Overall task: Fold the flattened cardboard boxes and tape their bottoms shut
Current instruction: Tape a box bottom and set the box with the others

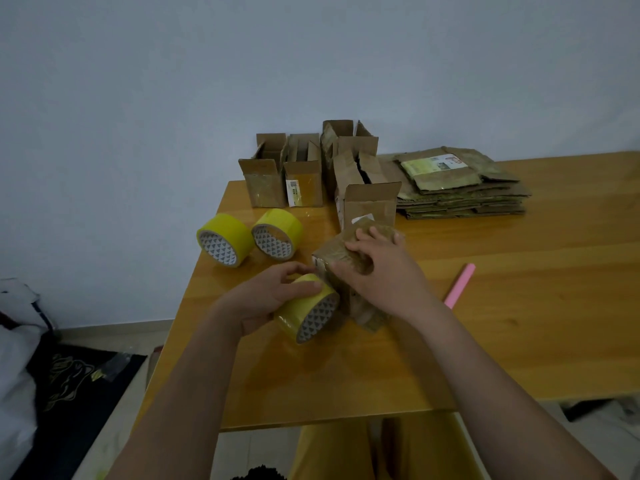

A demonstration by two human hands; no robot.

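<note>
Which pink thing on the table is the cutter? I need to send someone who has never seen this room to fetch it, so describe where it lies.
Start at the wooden table and find the right hand pressing on a cardboard box. To that hand's right, apart from everything else, lies the pink stick, slanted on the bare wood. It is the only pink, slim item; its neighbours are brown cardboard or yellow tape.

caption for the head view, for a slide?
Left hand holds a yellow tape roll against a cardboard box steadied by the right hand.
</note>
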